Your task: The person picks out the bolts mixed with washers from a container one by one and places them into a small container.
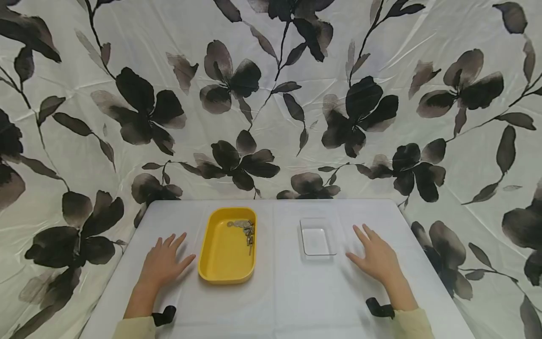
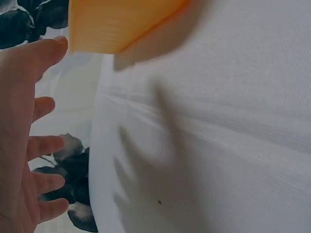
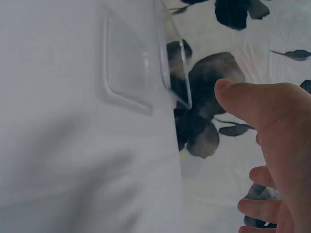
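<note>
A yellow tray (image 1: 224, 249) lies left of the table's middle, with several small metal pieces (image 1: 249, 230) along its right side; some look like keys, others like small hardware. To its right stands a clear, shallow plastic box (image 1: 318, 242), with nothing visible inside. My left hand (image 1: 163, 263) hovers just left of the tray, fingers spread and holding nothing. On the other side, my right hand (image 1: 377, 256) hovers right of the clear box, fingers also spread and free. Shadows of both hands fall on the table in the wrist views.
A white cloth covers the table (image 1: 288, 301), with creases running across it. Behind and around it hangs a floral-patterned sheet (image 1: 296, 117). Black wrist straps (image 1: 164, 315) jut inward from both forearms. A tiny dark speck (image 2: 159, 202) shows on the cloth in the left wrist view.
</note>
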A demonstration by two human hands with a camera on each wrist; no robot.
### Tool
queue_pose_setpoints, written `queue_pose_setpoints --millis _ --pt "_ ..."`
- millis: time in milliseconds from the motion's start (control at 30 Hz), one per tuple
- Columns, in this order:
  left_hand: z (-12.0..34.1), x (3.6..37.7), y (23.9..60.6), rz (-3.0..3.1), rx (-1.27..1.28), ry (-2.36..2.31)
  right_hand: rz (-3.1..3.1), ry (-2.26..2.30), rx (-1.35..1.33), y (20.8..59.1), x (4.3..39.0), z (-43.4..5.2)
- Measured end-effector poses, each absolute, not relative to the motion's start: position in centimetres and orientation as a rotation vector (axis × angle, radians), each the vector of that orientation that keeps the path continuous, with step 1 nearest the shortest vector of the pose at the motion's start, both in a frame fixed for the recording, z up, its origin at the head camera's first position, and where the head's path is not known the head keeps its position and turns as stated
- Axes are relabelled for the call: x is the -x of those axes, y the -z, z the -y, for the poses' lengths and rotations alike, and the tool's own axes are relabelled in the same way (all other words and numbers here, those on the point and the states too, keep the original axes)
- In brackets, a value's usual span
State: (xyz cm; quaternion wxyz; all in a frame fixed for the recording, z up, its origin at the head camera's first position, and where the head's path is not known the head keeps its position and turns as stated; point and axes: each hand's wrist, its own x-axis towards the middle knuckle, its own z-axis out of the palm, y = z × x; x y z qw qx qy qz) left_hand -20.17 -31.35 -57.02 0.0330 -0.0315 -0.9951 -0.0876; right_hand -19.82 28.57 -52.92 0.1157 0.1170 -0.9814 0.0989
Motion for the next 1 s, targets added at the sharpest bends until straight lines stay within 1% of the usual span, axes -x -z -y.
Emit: queue_pose_setpoints --millis 233,433,533,733,1000 --pt "30.9 19.6 55.1 3.04 0.068 0.476 2.779 -0.44 -0.295 51.6 20.2 -26.3" --pt "30.1 19.1 53.2 3.04 -0.015 0.796 2.709 -0.553 -0.274 50.6 20.5 -24.5" --pt "29.4 19.0 52.0 2.999 -0.016 0.935 2.691 -0.595 -0.275 50.4 20.5 -23.5" --pt "28.1 18.7 49.6 2.912 0.027 1.081 2.632 -0.695 -0.313 50.6 20.2 -21.2" --pt "26.3 18.2 47.6 2.889 0.099 1.194 2.567 -0.815 -0.381 51.8 19.4 -17.9"
